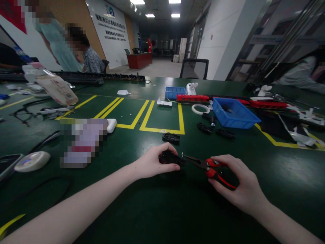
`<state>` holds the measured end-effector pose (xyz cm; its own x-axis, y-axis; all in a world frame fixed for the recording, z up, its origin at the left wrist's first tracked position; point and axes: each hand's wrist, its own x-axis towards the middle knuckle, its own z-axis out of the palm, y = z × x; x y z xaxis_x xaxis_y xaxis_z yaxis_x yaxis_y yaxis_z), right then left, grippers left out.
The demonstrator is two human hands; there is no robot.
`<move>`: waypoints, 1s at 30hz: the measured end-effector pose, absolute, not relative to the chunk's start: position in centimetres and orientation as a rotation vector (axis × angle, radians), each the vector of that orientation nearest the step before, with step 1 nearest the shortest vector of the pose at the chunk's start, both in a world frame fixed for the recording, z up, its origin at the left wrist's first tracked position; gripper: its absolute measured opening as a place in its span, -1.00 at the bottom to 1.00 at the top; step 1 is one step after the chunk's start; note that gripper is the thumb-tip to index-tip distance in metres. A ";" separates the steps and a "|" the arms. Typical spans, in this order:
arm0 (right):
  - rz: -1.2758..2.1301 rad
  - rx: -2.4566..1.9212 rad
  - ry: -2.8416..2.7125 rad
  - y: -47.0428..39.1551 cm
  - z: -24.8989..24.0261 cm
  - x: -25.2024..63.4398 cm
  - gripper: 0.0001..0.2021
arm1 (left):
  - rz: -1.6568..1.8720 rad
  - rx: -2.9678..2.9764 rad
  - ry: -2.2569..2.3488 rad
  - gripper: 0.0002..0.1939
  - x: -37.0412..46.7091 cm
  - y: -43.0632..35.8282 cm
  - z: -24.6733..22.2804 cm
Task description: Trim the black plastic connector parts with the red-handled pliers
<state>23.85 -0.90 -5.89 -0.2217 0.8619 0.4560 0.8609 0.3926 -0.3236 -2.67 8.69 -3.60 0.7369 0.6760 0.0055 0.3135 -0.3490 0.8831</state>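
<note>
Between the thumb and fingers of my left hand (158, 161) is a small black part (170, 158), partly covered by the fingers. My right hand (240, 181) is wrapped round the red handles of needle-nose pliers (203, 164). Their thin jaws point left, close to the black part's right end; a small shiny bit shows near the tip, too small to name. Just beyond my left hand lies a similar black part (171, 137). Two more black parts (205, 127) (225, 133) rest farther right, below a black tool with a metal end (210, 118).
Behind are a blue tray (235, 117), a smaller blue basket (175, 91), a tape roll (200, 108) and red strips (193, 98). At left are a bottle (57, 87), a white case (111, 125) and cables. People are at the far left and right.
</note>
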 end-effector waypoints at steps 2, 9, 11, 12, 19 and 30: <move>-0.041 -1.463 -2.082 -0.8 -5.8 24.0 -0.62 | 0.473 1.954 0.756 -0.69 -2.7 8.8 -3.8; -0.159 -1.476 -2.109 -0.2 -6.2 24.3 -0.64 | 0.449 2.326 0.589 -0.70 -2.6 9.3 -4.7; -0.163 -1.486 -2.082 0.0 -6.3 24.3 -0.61 | 0.422 2.387 0.580 -0.69 -2.8 9.5 -4.8; -0.166 -1.487 -2.069 0.0 -6.3 24.3 -0.60 | 0.416 2.406 0.585 -0.68 -2.8 9.5 -4.8; -0.374 -1.364 -2.168 -0.1 -6.1 24.0 -0.60 | 0.507 2.468 0.604 -0.64 -2.9 9.1 -4.2; -0.819 -1.143 -2.244 -0.9 -4.5 21.7 -0.67 | 0.554 2.768 0.607 -0.73 -1.1 5.9 -2.0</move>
